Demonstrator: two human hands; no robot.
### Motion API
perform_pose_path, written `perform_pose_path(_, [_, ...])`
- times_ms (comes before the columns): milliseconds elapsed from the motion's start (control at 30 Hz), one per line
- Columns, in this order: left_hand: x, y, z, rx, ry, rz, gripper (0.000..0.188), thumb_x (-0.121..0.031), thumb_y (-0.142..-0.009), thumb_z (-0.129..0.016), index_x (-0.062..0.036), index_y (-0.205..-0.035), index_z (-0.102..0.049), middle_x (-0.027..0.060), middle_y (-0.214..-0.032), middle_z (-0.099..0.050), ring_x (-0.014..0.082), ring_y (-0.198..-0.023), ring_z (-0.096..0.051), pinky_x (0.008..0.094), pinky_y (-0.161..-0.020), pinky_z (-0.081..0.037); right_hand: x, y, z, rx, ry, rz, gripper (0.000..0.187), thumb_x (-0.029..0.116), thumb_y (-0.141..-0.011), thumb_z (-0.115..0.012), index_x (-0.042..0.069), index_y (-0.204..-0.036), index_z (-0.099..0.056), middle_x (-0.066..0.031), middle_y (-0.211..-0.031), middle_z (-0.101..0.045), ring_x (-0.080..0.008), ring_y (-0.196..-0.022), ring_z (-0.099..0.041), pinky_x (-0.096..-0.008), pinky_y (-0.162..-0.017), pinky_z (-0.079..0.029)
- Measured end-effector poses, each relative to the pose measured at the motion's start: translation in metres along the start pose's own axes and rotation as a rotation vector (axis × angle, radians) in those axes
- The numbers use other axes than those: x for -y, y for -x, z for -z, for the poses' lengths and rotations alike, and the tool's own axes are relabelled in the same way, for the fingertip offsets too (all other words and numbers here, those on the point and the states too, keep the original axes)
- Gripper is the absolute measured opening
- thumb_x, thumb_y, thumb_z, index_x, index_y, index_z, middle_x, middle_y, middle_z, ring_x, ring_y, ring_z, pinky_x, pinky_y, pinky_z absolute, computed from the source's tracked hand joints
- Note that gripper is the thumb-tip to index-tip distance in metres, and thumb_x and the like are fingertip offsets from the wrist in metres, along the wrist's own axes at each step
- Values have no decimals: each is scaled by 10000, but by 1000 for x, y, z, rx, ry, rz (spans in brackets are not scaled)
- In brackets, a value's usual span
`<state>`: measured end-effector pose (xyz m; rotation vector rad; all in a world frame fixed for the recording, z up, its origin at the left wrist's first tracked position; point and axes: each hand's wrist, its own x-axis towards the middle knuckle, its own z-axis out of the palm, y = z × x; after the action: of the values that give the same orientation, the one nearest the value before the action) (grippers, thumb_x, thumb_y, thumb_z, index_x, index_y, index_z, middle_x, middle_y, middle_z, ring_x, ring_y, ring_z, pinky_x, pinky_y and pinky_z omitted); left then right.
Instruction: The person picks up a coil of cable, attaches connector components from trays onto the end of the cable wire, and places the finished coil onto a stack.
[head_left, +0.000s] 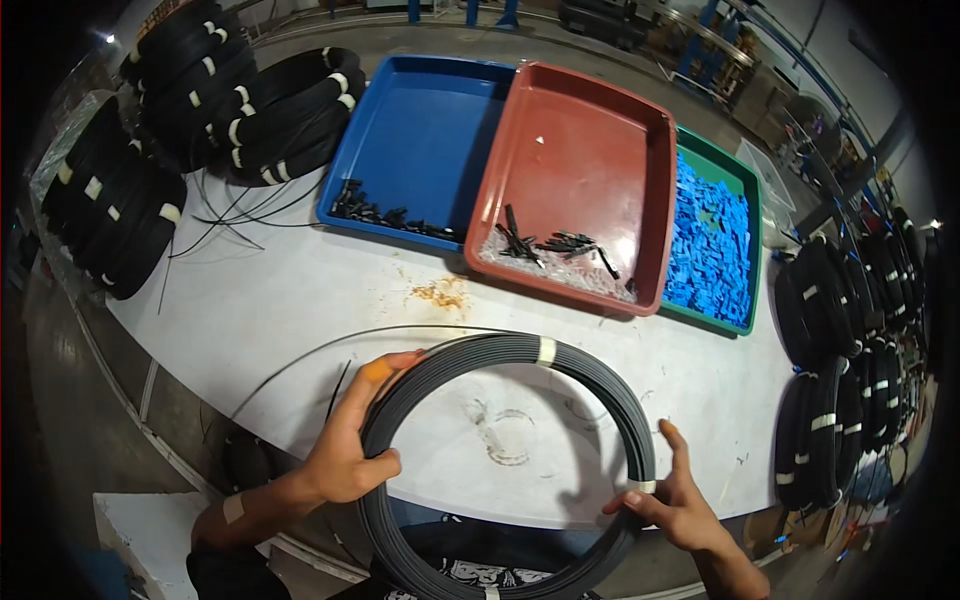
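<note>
Head view: the left hand (pixel 345 457) and right hand (pixel 685 510) are grasping both sides of a big black coil (pixel 480 352), which is filling the gap between them. Past the hands, a red tray (pixel 590 150) is sitting on a white table (pixel 300 285).

A white, flat-topped table (pixel 720 390) with orange-brown stains (pixel 440 292) stands on a dull grey floor (pixel 420 40). Blue metal uprights (pixel 480 12) rise beyond it, and a pale grey wall (pixel 800 22) shows upper right. Small white lights (pixel 110 38) shine at both far sides.
</note>
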<state>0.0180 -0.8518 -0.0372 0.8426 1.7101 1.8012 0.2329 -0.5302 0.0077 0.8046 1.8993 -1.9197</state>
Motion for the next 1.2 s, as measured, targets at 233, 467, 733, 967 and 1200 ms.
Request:
perform_pose_path(233, [29,-60,-31,247,-161,3,948,114,-677,-525,9,-1562,-201,184,-1563,-319,279,-1495,-311,384,-1239,-212,-49,40,7,-230,-106,35,1075,59,-986,-651,200,-1589,228,-302,-1151,-652,-344,-857,-748,-423,-753,-623])
perform_pose_path(467, [27,-87,-40,329,-375,26,907,62,-699,-596,-57,-1542,-285,165,-1508,-307,346,-1416,-345,461,-1190,-312,-64,59,-23,-268,-113,106,1026,118,-1027,-590,250,-1599,252,-96,-764,-641,-151,-526,-557,-294,-477,-541])
perform_pose_path(733, [-34,-45,-36,9,-1017,-199,770,-324,-794,-831,-48,-1429,-495,243,-1491,-415,454,-1397,-391,542,-1151,-321,-55,64,-34,-72,301,32,1069,69,-982,-625,132,-1592,251,-114,-768,-665,-170,-584,-597,-323,-577,-557])
perform_pose_path(967, [-26,66,-44,-459,-1045,155,1087,-490,-677,-905,88,-1451,-405,335,-1456,-376,508,-1341,-408,582,-1098,-367,41,46,23,69,628,135,620,45,-927,-669,55,-1510,-457,-216,-1043,-697,-233,-749,-712,-343,-703,-565])
perform_pose_path(1200, [-13,87,-91,-518,-998,237,1085,-389,-738,-895,153,-1476,-312,353,-1387,-446,499,-1324,-438,509,-1098,-389,56,-110,-8,-198,871,666,502,275,-929,-718,-13,-1315,-571,-243,-1097,-685,-374,-1038,-673,-419,-877,-520])
